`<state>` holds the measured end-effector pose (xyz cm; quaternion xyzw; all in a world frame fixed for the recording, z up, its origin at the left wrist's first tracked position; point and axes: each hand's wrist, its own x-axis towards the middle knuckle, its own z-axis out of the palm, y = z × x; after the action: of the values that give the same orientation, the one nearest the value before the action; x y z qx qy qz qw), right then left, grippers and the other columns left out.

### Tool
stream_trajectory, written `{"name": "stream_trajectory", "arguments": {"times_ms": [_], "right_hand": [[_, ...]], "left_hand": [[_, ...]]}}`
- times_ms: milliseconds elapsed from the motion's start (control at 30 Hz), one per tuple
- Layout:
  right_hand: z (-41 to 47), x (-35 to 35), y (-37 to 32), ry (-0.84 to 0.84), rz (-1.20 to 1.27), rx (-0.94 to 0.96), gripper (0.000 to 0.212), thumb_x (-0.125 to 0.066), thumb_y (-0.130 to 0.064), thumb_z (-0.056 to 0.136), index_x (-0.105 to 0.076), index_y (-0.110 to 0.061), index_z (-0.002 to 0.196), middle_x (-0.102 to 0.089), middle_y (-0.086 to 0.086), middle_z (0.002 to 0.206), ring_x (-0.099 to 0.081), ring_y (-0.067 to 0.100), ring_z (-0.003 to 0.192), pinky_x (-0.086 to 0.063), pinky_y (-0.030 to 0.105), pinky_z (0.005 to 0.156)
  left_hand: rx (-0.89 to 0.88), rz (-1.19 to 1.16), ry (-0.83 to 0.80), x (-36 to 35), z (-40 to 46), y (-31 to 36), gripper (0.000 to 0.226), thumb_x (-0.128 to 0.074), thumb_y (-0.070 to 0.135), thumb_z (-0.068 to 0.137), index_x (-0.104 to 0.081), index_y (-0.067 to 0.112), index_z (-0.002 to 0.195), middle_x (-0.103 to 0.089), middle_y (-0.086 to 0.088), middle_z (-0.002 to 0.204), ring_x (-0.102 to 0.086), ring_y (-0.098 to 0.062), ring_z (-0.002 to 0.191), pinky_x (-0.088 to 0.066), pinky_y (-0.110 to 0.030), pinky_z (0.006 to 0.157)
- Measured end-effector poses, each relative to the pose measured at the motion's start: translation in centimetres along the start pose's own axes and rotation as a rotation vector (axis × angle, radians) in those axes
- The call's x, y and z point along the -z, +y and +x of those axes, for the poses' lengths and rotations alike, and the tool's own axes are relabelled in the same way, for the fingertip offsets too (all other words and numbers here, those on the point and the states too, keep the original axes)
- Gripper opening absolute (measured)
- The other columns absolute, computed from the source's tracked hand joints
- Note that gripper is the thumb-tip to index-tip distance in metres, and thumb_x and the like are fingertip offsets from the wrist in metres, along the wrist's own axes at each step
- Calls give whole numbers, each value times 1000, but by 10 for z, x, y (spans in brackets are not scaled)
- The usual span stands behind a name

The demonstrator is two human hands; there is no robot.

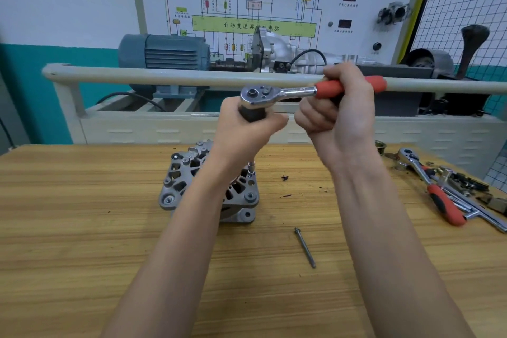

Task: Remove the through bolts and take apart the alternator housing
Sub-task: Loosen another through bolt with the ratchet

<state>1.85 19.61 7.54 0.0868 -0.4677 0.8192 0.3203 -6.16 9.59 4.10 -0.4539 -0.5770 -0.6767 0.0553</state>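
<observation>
In the head view, an alternator (210,186) is seen standing on the wooden workbench (82,241), slightly left of centre and towards the far edge. Its housing is cast in pale grey metal, with ribbed ventilation openings, mounting lugs at the corners and bolt heads seated in several of them. A ratchet wrench (310,90) with a chromed head and a red handle is held level above the alternator. The red handle is gripped by the right hand (340,110), its fingers curled round it. A dark cylindrical part directly under the ratchet head is clasped by the left hand (247,129), fingers wrapped round it. Below that hand a slim extension with a small socket (251,169) is seen reaching down to the upper right corner of the housing. One long through bolt (305,247) lies loose on the bench, in front of the alternator and to its right, apart from it.

Much of the housing's middle is covered by the left forearm, so the centre of the casting cannot be made out. Whether the socket sits on a bolt head cannot be told. At the right edge a second red-handled ratchet (430,186) lies among a heap of small tools and parts too jumbled to identify.
</observation>
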Motion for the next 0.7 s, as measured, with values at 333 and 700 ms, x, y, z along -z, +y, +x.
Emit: {"name": "stream_trajectory", "arguments": {"times_ms": [333,700], "right_hand": [[2,3,3,135,113,-19,44,-40,-11,90,-26,-18,49,-14,-5,36,-8,10,33,-11,20,36],[3,6,-2,-149,32,-114,52,-36,-13,94,-24,-19,44,-15,-7,33,-10,7,30,-12,20,35]], "left_hand": [[-7,-31,84,-17,-1,0,35,-59,0,77,-36,7,51,-28,3,47,-22,-10,45,-20,-25,46],[-38,38,-193,11,-1,-2,32,-66,11,74,-48,15,48,-41,2,41,-35,-17,37,-33,-22,45]]}}
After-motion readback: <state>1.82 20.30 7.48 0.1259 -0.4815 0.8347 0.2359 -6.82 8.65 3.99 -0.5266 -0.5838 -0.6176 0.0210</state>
